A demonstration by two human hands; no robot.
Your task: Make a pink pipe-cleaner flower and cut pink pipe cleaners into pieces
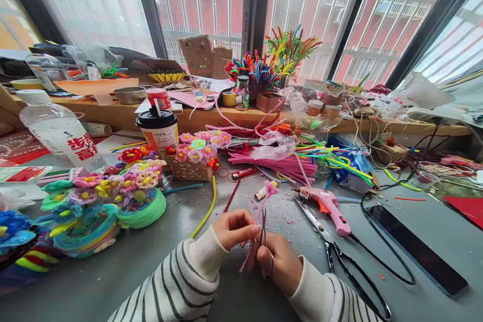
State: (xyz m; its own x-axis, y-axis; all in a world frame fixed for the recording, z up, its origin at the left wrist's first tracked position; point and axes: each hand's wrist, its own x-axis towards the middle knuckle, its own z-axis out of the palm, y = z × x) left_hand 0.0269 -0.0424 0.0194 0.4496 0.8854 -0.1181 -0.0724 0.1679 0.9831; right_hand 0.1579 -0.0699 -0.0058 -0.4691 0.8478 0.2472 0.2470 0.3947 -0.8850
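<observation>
My left hand [237,227] pinches a thin pink pipe cleaner [246,257] between thumb and fingertips. At its upper end, a small pink flower shape [270,189] stands above my hands, and the other end hangs below the fingers. My right hand [278,260] grips small scissors [263,224], whose blades point up close beside the pipe cleaner and my left fingertips. Whether the blades touch the strand, I cannot tell. Beyond my hands lies a short pale stick-like piece [265,190], with pale blue and pink clippings scattered over the grey table [234,287].
Large black-handled scissors [320,231], a pink glue gun [326,206] and a phone [415,249] lie to the right. Pipe-cleaner flower baskets [141,209] stand left, near a water bottle [60,131]. Pink pipe cleaners [273,164] and a lidded cup [157,128] are farther back.
</observation>
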